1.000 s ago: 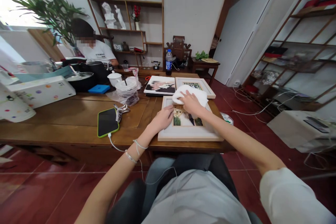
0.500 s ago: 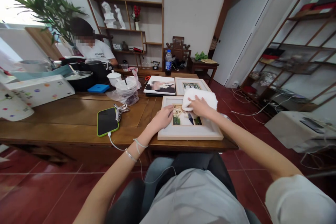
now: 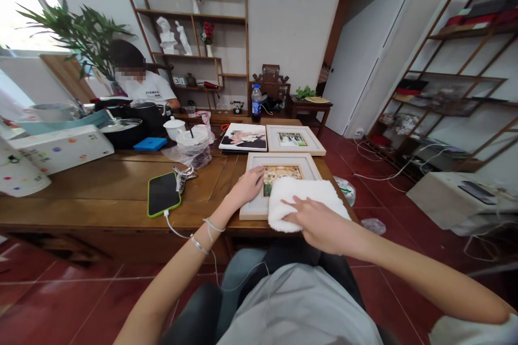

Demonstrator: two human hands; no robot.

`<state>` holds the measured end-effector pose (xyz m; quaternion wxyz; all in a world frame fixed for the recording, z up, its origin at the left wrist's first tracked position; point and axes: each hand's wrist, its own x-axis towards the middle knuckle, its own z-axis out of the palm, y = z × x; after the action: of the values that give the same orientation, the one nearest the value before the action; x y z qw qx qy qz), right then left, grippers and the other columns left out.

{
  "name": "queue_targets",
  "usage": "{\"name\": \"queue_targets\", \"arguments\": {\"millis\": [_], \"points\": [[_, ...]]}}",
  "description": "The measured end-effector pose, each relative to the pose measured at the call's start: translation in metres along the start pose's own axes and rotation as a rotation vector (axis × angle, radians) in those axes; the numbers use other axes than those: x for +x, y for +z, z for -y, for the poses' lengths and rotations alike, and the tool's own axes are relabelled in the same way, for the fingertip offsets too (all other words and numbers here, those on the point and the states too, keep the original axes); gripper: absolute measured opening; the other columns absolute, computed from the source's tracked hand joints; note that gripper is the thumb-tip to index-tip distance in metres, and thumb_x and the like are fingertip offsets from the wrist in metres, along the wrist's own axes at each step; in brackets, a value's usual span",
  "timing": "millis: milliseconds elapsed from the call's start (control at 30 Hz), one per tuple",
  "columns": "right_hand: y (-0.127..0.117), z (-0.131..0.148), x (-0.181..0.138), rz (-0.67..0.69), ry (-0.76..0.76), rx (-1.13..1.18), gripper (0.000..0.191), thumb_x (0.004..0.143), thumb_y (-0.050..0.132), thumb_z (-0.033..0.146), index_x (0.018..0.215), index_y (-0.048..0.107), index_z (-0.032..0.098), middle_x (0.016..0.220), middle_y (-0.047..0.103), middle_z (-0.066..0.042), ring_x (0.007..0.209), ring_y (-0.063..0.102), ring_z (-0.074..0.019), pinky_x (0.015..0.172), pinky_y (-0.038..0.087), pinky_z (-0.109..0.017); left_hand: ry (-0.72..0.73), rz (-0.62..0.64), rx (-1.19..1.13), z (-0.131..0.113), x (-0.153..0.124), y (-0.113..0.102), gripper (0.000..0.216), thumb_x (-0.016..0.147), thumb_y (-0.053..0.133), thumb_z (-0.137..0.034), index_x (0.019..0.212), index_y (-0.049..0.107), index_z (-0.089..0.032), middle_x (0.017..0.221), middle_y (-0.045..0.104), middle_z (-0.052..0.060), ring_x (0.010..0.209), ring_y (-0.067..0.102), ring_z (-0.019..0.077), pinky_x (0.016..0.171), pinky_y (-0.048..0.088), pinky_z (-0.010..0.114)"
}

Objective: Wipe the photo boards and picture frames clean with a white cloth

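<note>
A pale wooden picture frame [image 3: 253, 216] lies flat at the table's front edge, a photo [image 3: 285, 171] inside its white mat. My left hand [image 3: 250, 185] rests on its left side, fingers laid flat over the mat and the photo's edge. My right hand [image 3: 318, 221] grips a white fluffy towel [image 3: 303, 191], with some fingers pressed on top. The towel covers the lower right of the frame and hides much of the photo. Behind it lie a second framed photo [image 3: 293, 139] and a printed picture [image 3: 243, 137] on a dark stack.
A phone [image 3: 164, 194] on a charging cable lies left. Beyond it are a plastic-wrapped cup [image 3: 191, 143], a white lidded pot [image 3: 175, 129], a blue box [image 3: 150, 144] and a bottle [image 3: 256, 102]. A person [image 3: 149, 86] sits at the table's far left.
My right hand has drawn the towel from the frame's upper right down toward me, to its lower right corner. The second framed photo is now uncovered. My left hand stays on the frame.
</note>
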<state>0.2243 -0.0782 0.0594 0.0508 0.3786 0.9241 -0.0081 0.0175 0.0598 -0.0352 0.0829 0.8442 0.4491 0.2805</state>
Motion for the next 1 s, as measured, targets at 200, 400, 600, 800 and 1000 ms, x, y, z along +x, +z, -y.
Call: {"name": "queue_targets", "arguments": {"millis": [200,400,600,800,1000], "points": [[0.012,-0.017,0.017,-0.025,0.109,0.010,0.059,0.073,0.043,0.002,0.126,0.059,0.023,0.140,0.049,-0.014,0.122,0.051,-0.0307,0.095,0.042,-0.044,0.030,-0.008,0.005,0.002,0.000,0.001,0.034,0.093,0.039,-0.023,0.118,0.061,-0.015,0.134,0.055,0.012,0.128,0.048,0.0210,0.108,0.039,0.038],[0.026,-0.093,0.058,-0.159,0.293,-0.302,0.059,0.078,0.042,-0.001,0.132,0.054,0.020,0.145,0.041,-0.018,0.136,0.034,-0.0331,0.109,0.021,-0.054,0.027,-0.002,-0.006,0.004,0.000,0.003,0.035,0.094,0.039,-0.023,0.120,0.060,-0.014,0.135,0.054,0.013,0.129,0.046,0.0224,0.108,0.040,0.040],[0.024,-0.138,0.077,-0.167,0.268,-0.444,0.055,0.080,0.041,-0.001,0.128,0.056,0.020,0.128,0.054,-0.019,0.134,0.032,-0.0344,0.106,0.011,-0.063,0.006,-0.001,-0.013,0.003,0.000,0.002,0.034,0.093,0.039,-0.023,0.118,0.062,-0.015,0.136,0.053,0.011,0.129,0.046,0.0220,0.109,0.038,0.039],[0.028,-0.100,0.051,-0.049,0.238,-0.384,0.047,0.078,0.043,0.004,0.121,0.060,0.013,0.104,0.065,-0.020,0.112,0.053,-0.0316,0.104,0.020,-0.057,-0.020,0.015,0.004,0.001,0.000,0.002,0.035,0.093,0.039,-0.023,0.120,0.060,-0.014,0.137,0.052,0.011,0.130,0.046,0.0220,0.110,0.037,0.039],[0.007,-0.037,0.002,0.043,0.190,-0.297,0.043,0.076,0.044,0.005,0.113,0.064,0.014,0.092,0.068,-0.016,0.094,0.062,-0.0281,0.102,0.026,-0.048,-0.047,0.001,0.003,0.002,0.000,0.005,0.036,0.093,0.040,-0.024,0.122,0.059,-0.015,0.137,0.052,0.011,0.130,0.046,0.0229,0.109,0.038,0.042]]}}
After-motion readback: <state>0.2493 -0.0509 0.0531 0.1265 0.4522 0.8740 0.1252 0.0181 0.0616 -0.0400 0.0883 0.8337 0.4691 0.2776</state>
